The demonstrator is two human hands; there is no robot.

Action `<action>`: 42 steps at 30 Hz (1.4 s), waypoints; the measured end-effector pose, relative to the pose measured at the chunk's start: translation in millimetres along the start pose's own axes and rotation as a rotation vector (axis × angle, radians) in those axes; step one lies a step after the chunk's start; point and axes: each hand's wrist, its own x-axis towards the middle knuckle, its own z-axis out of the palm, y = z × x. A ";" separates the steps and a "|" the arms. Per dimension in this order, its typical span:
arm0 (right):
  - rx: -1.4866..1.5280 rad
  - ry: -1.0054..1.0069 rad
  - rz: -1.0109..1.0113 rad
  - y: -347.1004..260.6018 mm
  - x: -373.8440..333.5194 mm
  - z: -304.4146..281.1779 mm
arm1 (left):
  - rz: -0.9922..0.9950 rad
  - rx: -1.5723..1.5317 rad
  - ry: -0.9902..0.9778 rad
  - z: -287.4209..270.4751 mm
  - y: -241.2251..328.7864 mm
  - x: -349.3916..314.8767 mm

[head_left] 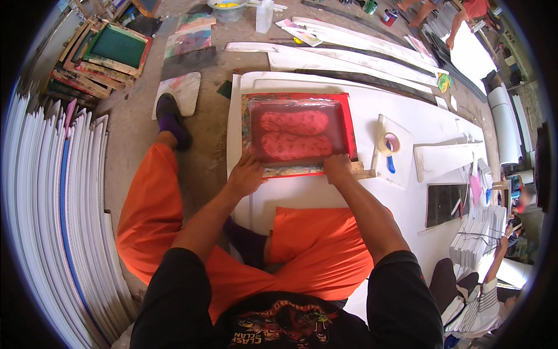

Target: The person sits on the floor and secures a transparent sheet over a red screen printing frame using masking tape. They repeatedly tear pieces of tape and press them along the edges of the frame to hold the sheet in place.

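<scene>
Red frame (347, 125), near edge under both hands (246, 173) (339, 168)

Tape roll (381, 145) lies right of the frame (349, 127) (on a board (406, 158), apparently).

Pale lettering (243, 337) is printed on the black shirt (343, 333).

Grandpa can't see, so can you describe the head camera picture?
A person's left grip and right grip hold the near edge of a red frame with two pink sole shapes, on a white sheet, left of a tape roll.
</scene>
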 end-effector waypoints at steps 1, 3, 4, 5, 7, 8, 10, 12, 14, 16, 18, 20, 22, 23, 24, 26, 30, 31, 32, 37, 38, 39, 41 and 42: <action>0.074 0.019 -0.049 -6.5 -0.2 -3.4 | -0.024 0.005 -0.027 -1.8 0.5 -0.2; 0.221 0.053 -0.143 -20.5 -0.9 -9.0 | -0.070 0.011 -0.082 -5.6 2.4 0.9; 0.240 0.064 -0.182 -29.6 1.7 -9.8 | -0.076 -0.009 -0.102 -7.6 2.8 2.1; 0.260 0.075 -0.221 -41.4 6.4 -10.0 | -0.084 -0.028 -0.122 -9.7 2.0 3.6; 0.365 0.105 -0.265 -64.2 16.4 -12.4 | -0.101 -0.049 -0.175 -18.8 4.0 9.1; 0.451 0.124 -0.272 -76.3 23.7 -15.8 | -0.114 -0.049 -0.210 -24.1 6.2 12.4; 0.579 0.085 -0.317 -103.9 43.3 -29.9 | -0.134 -0.061 -0.203 -22.7 5.2 11.1; 0.657 -0.036 -0.383 -125.7 67.7 -47.6 | -0.141 -0.094 -0.116 -10.5 2.5 5.4; 0.803 0.026 -0.355 -126.7 85.9 -31.3 | -0.122 -0.023 -0.132 -15.5 10.8 12.1; 0.807 0.058 -0.364 -124.5 95.3 -28.4 | -0.136 -0.005 -0.195 -20.6 10.7 10.9; 0.660 0.067 -0.394 -95.0 92.9 -34.6 | -0.173 -0.049 -0.286 -24.3 5.3 10.0; 0.702 0.049 -0.263 -72.7 72.1 -51.1 | -0.165 -0.048 -0.276 -27.5 1.1 7.5; 0.646 0.106 -0.207 -65.3 53.8 -61.0 | -0.120 -0.057 -0.227 -24.6 -1.6 6.7; 0.570 0.173 -0.227 -68.6 49.4 -64.5 | -0.086 -0.059 -0.184 -22.5 -5.2 5.5; 0.495 0.243 -0.246 -73.0 47.8 -65.6 | -0.051 -0.059 -0.141 -20.7 -9.3 5.7; 0.404 0.372 -0.156 -87.6 59.4 -35.9 | -0.031 -0.080 -0.139 -17.1 -9.7 13.6; 0.332 0.267 -0.045 -84.4 68.6 -32.6 | -0.021 -0.060 -0.234 -18.1 -19.5 9.9; 0.322 0.277 -0.033 -74.7 66.3 -35.3 | -0.026 -0.071 -0.210 -16.8 -21.4 8.3; 0.311 0.286 -0.020 -60.5 62.3 -37.0 | -0.031 -0.083 -0.185 -15.4 -22.6 5.7; 0.074 0.235 0.067 31.3 47.0 -24.9 | -0.026 -0.087 -0.137 -10.6 -19.0 6.5; 0.016 0.233 0.063 47.3 45.9 -23.4 | -0.025 -0.092 -0.120 -9.0 -19.8 5.0; -0.040 0.233 0.059 55.8 44.4 -26.9 | -0.023 -0.094 -0.104 -8.7 -20.7 4.9; -0.065 0.217 0.047 63.8 44.2 -33.0 | -0.029 -0.101 -0.094 -7.8 -19.7 4.9; -0.080 0.210 0.043 65.5 42.8 -36.7 | -0.031 -0.105 -0.085 -8.4 -19.1 6.8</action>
